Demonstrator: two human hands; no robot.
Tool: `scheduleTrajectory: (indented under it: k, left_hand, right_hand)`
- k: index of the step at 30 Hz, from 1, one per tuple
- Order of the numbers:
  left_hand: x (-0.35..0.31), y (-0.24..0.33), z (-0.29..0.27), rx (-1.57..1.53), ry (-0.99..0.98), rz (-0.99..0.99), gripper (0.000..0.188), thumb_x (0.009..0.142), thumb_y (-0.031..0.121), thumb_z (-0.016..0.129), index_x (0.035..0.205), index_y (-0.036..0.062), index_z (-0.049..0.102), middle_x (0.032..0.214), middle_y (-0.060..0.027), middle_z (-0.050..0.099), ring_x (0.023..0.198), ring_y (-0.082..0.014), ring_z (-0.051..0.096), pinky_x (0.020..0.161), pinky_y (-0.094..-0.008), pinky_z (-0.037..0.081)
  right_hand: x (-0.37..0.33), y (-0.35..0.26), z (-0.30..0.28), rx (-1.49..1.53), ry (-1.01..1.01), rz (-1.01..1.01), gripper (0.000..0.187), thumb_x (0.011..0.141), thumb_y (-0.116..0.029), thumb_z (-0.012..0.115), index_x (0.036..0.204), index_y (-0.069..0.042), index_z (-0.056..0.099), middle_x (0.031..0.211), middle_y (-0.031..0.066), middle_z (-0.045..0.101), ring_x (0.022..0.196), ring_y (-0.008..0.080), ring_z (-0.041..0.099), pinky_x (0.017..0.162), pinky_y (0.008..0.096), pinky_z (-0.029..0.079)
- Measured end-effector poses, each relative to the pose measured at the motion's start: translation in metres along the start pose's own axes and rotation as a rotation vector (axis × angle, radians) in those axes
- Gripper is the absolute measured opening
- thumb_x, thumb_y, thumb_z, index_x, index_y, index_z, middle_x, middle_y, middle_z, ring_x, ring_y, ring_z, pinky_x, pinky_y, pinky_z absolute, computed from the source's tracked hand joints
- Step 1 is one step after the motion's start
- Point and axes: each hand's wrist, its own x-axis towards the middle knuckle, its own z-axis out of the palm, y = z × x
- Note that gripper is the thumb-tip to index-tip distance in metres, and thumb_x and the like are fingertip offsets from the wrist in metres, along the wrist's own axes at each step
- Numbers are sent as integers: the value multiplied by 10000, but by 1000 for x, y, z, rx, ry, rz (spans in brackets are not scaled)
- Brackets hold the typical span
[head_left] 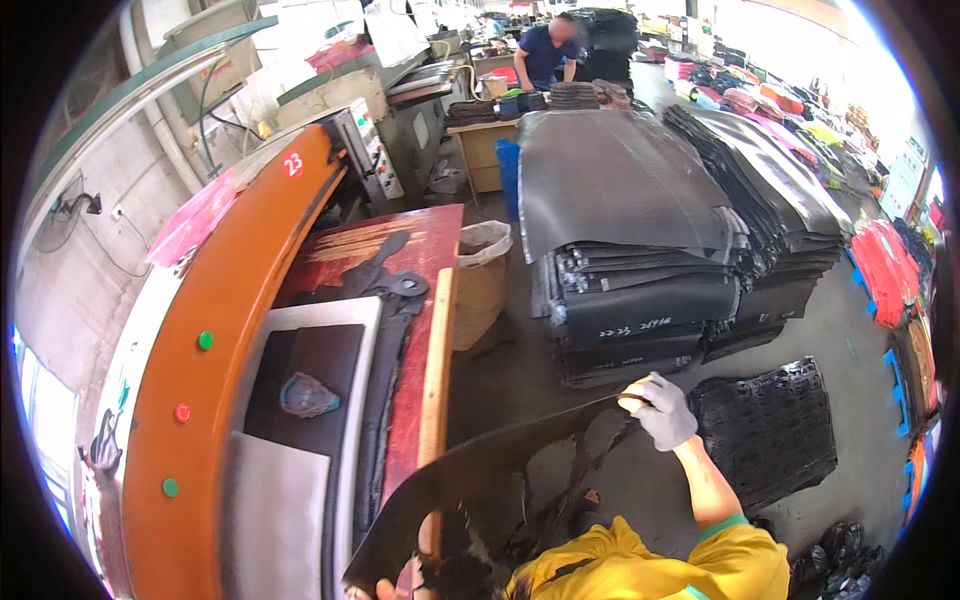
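A thin black sheet (500,450) with cut-out holes hangs in front of me, stretched between my two hands. My right hand (664,412), in a grey glove, pinches its far right corner. At the lower edge of the view my left hand (385,590) holds the sheet's near left end; only some bare fingers show. Left of the sheet is a press with an orange beam (215,400). On the press's white-framed bed a small blue-rimmed cutting die (308,396) lies on a dark sheet (290,435).
Black cut scraps (395,285) lie on a red table (440,235) with a wooden edge. Tall stacks of black sheets (620,180) stand ahead. A flat black pile (765,435) rests on the floor at right. Beyond the stacks a person (545,55) bends over a bench.
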Motion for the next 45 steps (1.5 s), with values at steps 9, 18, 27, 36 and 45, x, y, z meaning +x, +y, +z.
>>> scheduleTrajectory:
  k: [9, 18, 27, 36, 45]
  left_hand:
    - [-51, -20, 176, 133, -509, -238, 277, 894, 101, 690, 1149, -3, 656, 1062, -104, 671, 795, -150, 601, 587, -233, 515]
    - [-95, 1, 337, -70, -877, -99, 324, 895, 216, 722, 1116, -16, 678, 1027, -117, 699, 702, -163, 615, 626, -263, 525]
    - [-130, 38, 492, -285, -1351, -40, 219, 907, 111, 680, 1084, -16, 671, 1032, -101, 658, 805, -172, 621, 673, -282, 567]
    - [-330, 115, 633, -548, -1692, -16, 219, 893, 3, 673, 1110, -31, 662, 1060, -87, 643, 837, -135, 612, 689, -282, 597]
    - [-709, 249, 802, -287, -1475, 887, 661, 852, 456, 706, 1301, 37, 460, 1206, -214, 558, 1113, -392, 562, 891, -479, 478]
  right_hand:
    - [-110, 39, -132, -190, 167, 471, 139, 777, -1, 711, 895, -40, 649, 810, 84, 608, 686, 250, 597, 599, 355, 476]
    - [-157, -13, -202, -335, 526, 1067, 119, 789, -5, 728, 895, -15, 674, 813, 79, 636, 743, 211, 596, 679, 299, 464]
    - [-180, -37, -250, -720, 767, 1247, 103, 796, -13, 738, 892, -23, 701, 844, 62, 640, 776, 163, 590, 715, 280, 467]
    - [-289, -23, -398, -875, 765, 1291, 130, 783, 5, 731, 906, -24, 700, 855, 48, 641, 783, 145, 587, 735, 280, 470]
    - [-419, 182, -631, -1617, 955, 1341, 514, 784, -460, 769, 1168, -139, 648, 1071, 106, 650, 999, 294, 632, 886, 404, 480]
